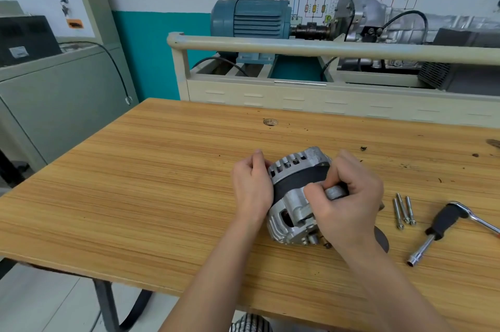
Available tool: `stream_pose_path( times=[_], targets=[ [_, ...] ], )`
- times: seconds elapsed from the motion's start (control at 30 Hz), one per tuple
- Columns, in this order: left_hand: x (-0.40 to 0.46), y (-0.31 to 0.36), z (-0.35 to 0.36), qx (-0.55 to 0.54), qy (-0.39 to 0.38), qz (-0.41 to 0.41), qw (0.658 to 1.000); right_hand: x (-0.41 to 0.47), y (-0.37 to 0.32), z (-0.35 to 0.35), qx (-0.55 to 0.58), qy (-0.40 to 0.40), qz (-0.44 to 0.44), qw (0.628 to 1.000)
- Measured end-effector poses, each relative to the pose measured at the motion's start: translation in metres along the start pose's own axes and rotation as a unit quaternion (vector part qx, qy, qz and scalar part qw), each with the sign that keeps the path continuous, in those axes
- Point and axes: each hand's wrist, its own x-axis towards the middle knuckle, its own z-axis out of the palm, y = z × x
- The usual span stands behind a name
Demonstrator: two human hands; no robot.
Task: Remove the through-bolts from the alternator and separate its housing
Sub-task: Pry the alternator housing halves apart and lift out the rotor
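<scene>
A: Which step is the person working on?

B: The splitting, I'd say. Three bolts [403, 211] are lying loose on the desk [135, 183], just right of the alternator [293, 196], and the ratchet wrench [443, 226] is resting beyond them, so the unbolting looks done (whether a fourth bolt is hiding somewhere, I cannot tell).

A: And the hands?

B: Both are holding the alternator, which is sitting on its side near the middle of the desk. The left hand [253, 185] is curling around the far-left rim of the casing. The right hand [349, 196] is wrapping over the near-right half, fingers hooked around a mounting lug.

A: What is the next move asking for?

B: Probably a firm, even pull apart along the dark seam between the two halves, maybe with a wiggle, since such joints tend to stick.

A: Any room to work?

B: Plenty of open desk is lying to the left and behind. The right side is tighter, with the bolts close by, and the near edge is not far off.
</scene>
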Motion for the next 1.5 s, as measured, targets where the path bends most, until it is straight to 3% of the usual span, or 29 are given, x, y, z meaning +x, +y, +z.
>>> stream_pose_path(
  times=[0.23,0.47,1.0,1.33,1.5],
  targets=[
    [0.001,0.01,-0.006,0.003,-0.055,-0.037,0.998,0.005,0.001,0.005,-0.02,0.011,0.032,0.999],
    [0.006,0.043,0.006,0.181,-0.184,0.091,0.962,0.003,0.002,0.003,-0.013,-0.003,0.049,0.999],
    [0.019,0.036,0.014,0.177,-0.172,0.045,0.968,0.004,0.0,0.002,-0.001,-0.014,0.035,0.999],
    [0.021,0.038,0.012,0.168,-0.217,0.022,0.961,0.004,-0.003,0.002,-0.008,-0.006,0.06,0.998],
    [0.009,0.039,-0.002,0.11,-0.194,0.044,0.974,0.0,-0.002,-0.005,-0.023,-0.034,0.054,0.998]
  ],
)
